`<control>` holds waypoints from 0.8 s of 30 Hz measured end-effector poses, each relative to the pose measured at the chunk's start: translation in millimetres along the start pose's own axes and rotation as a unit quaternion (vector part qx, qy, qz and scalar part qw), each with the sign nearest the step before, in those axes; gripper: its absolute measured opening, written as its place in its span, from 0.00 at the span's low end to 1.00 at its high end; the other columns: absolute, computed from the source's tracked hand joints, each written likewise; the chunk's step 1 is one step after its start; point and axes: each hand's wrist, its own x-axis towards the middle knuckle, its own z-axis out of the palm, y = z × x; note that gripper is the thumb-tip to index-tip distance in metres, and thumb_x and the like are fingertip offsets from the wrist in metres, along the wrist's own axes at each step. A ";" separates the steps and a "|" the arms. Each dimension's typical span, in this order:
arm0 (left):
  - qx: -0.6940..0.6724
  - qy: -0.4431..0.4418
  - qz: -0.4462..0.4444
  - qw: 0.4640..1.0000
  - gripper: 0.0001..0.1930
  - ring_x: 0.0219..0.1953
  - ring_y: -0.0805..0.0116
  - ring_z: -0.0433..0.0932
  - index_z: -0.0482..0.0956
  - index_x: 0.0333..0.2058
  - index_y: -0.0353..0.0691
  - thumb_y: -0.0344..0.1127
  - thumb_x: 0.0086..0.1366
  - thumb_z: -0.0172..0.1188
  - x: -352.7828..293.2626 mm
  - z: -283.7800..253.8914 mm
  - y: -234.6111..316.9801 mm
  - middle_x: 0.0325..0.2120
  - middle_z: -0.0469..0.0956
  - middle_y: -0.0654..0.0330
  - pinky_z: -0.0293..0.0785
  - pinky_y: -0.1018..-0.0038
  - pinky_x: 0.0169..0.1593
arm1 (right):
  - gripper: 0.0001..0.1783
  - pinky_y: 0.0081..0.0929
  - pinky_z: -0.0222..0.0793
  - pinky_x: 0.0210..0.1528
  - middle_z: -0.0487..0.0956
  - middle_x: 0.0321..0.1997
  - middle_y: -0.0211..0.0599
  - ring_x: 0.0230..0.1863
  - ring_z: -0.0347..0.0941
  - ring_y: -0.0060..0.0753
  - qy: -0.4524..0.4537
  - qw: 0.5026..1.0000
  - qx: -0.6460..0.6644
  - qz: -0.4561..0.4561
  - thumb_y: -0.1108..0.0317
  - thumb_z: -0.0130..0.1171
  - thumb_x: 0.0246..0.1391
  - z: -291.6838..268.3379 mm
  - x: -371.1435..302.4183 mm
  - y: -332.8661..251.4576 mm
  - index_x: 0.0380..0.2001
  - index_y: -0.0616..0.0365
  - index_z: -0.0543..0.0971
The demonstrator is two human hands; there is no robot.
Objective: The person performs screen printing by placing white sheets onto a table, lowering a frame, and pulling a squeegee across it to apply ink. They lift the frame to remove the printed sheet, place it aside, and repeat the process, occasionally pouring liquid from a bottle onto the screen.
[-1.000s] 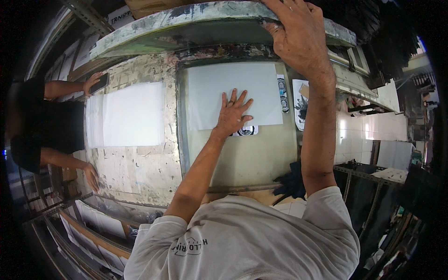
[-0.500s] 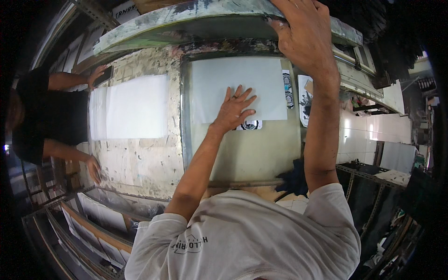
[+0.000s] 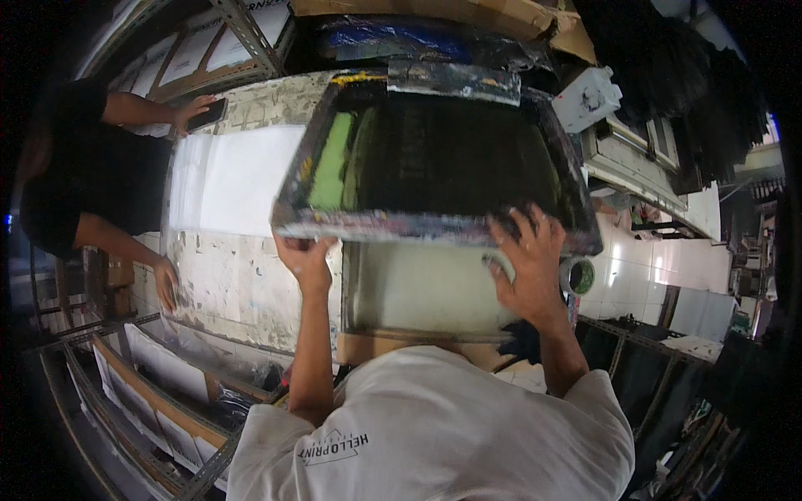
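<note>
A screen printing frame [image 3: 384, 227] with dark, ink-stained sides lies lowered and slightly tilted in front of me. Its mesh [image 3: 455, 159] looks nearly black, and a light green strip [image 3: 332, 163] runs along the left inside. My left hand [image 3: 305, 260] grips the near left corner, fingers partly hidden beneath the rim. Over the near edge at the right, my right hand [image 3: 533, 263] has its fingers bent on the rim, thumb below. Part of the pale printing bed [image 3: 430, 284] shows under the frame. Whatever lies farther back on that bed is hidden.
At the left a person in dark clothes [image 3: 109, 175] stands by a stack of white sheets [image 3: 251, 179], one hand near a phone [image 3: 206, 114]. A tape roll [image 3: 576, 275] and a white container [image 3: 589, 98] are at the right. Racks [image 3: 159, 376] stand at the lower left.
The frame has come down from its raised position over the bed, covering the white sheet. My left hand has left that sheet for the frame's left corner; my right hand has come nearer with the rim.
</note>
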 end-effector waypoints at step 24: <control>0.073 -0.032 -0.005 0.997 0.57 0.51 0.62 0.74 0.53 0.67 0.33 0.28 0.38 0.77 -36.7 -50.6 -92.2 0.52 0.70 0.55 0.74 0.67 0.56 | 0.25 0.49 0.69 0.54 0.78 0.50 0.51 0.56 0.73 0.55 0.068 0.995 -0.026 -0.075 0.73 0.60 0.55 162.0 284.2 141.8 0.57 0.50 0.73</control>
